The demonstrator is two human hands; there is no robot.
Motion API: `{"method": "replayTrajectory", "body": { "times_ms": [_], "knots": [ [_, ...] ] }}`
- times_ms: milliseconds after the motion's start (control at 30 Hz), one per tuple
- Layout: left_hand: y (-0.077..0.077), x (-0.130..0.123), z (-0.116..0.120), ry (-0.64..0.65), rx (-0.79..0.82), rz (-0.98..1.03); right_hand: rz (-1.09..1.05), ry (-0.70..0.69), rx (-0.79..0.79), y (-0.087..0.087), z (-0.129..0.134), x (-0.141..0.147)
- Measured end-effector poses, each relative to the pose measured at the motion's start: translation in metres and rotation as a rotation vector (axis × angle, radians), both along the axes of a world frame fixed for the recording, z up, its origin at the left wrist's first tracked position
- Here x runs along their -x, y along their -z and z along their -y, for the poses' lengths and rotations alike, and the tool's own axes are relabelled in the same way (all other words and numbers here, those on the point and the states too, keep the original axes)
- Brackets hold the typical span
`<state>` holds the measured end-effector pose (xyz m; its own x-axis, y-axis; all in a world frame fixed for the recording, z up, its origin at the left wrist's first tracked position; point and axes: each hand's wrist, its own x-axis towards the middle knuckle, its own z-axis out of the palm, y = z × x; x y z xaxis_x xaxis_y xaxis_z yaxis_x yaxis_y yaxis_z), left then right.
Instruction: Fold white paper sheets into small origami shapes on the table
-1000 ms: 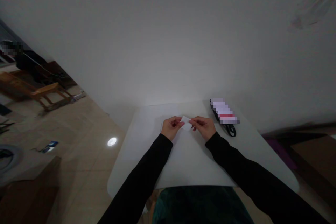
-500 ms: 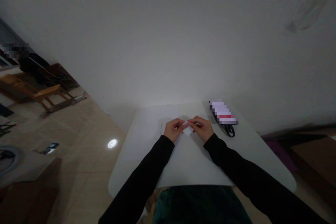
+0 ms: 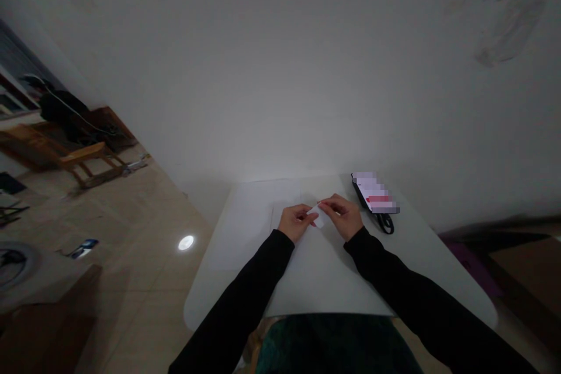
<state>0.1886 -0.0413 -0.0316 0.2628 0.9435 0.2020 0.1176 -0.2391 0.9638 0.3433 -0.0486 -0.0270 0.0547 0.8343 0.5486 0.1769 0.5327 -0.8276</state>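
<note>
**Left of the table, on the floor:** a wooden bench [image 3: 74, 158] stands on beige floor tiles [image 3: 144, 257], with a dark heap of cloth [image 3: 56, 108] behind it. A white spot of reflected light [image 3: 186, 242] shines on the tiles.

**Table:** a white round-cornered table [image 3: 210, 298] stands against a pale wall [image 3: 280, 70]. A faint, large sheet of paper [image 3: 249, 225] seems to lie on its left half, though its edges are hard to make out.

**Left hand:** the left hand [image 3: 297, 222], in a black sleeve [image 3: 236, 298], is closed in a narrow pinch on the near left end of the slip.

**Paper:** a small white paper slip [image 3: 319, 216] is held in the air between the hands, over the table and tilted. It looks very light, thin and soft, so it may bend or crease easily; its edges and ends look the best places to take hold, between thumb and fingertip.

**Right hand:** the right hand [image 3: 344, 217] makes a similar narrow pinch on the slip's upper end, close to the left hand but apart from it.

**Right of the hands:** a packet [image 3: 374, 191], its face pixelated, lies near the table edge, with a black cord [image 3: 383, 223] coiled beside it.
</note>
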Motion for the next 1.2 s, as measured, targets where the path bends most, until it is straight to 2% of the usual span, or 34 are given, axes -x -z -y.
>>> {"method": "replayTrajectory", "body": {
  "times_ms": [133, 200, 267, 333, 433, 500, 567, 633, 700, 800, 900, 1000, 1200],
  "knots": [
    [0.0, 0.003, 0.002, 0.109, 0.033, -0.081, 0.059, 0.032, -0.055, -0.002, 0.004, 0.003],
    [0.0, 0.004, 0.003, 0.176, 0.038, -0.166, 0.082, 0.007, -0.054, 0.0, 0.007, 0.006],
    [0.0, 0.004, 0.004, 0.188, 0.016, -0.215, 0.075, -0.026, -0.029, 0.002, 0.009, 0.009],
    [-0.001, 0.004, 0.004, 0.14, 0.008, -0.186, 0.001, -0.046, 0.026, 0.005, 0.009, 0.012],
    [-0.003, 0.003, 0.002, -0.011, 0.017, -0.073, -0.163, -0.115, 0.138, 0.008, 0.006, 0.013],
    [-0.003, 0.003, 0.0, -0.079, 0.017, -0.036, -0.189, -0.181, 0.193, 0.01, 0.003, 0.012],
    [-0.001, 0.004, -0.001, -0.086, -0.01, -0.052, -0.178, -0.162, 0.211, 0.012, 0.001, 0.01],
    [0.0, 0.005, -0.002, -0.067, -0.1, -0.108, -0.169, -0.068, 0.201, 0.014, -0.002, 0.007],
    [-0.001, 0.006, -0.001, -0.089, -0.263, -0.167, -0.117, -0.009, 0.156, 0.013, -0.004, 0.004],
    [-0.005, 0.007, 0.001, -0.167, -0.517, -0.218, 0.078, -0.051, 0.016, 0.01, -0.005, -0.001],
    [-0.006, 0.008, -0.001, -0.194, -0.664, -0.255, 0.196, -0.098, -0.092, 0.007, -0.004, -0.003],
    [-0.004, 0.01, -0.003, -0.216, -0.713, -0.295, 0.199, -0.095, -0.092, 0.008, -0.002, -0.001],
    [-0.001, 0.012, -0.005, -0.228, -0.664, -0.436, 0.115, -0.076, 0.02, 0.01, 0.0, 0.004]
  ]
}}
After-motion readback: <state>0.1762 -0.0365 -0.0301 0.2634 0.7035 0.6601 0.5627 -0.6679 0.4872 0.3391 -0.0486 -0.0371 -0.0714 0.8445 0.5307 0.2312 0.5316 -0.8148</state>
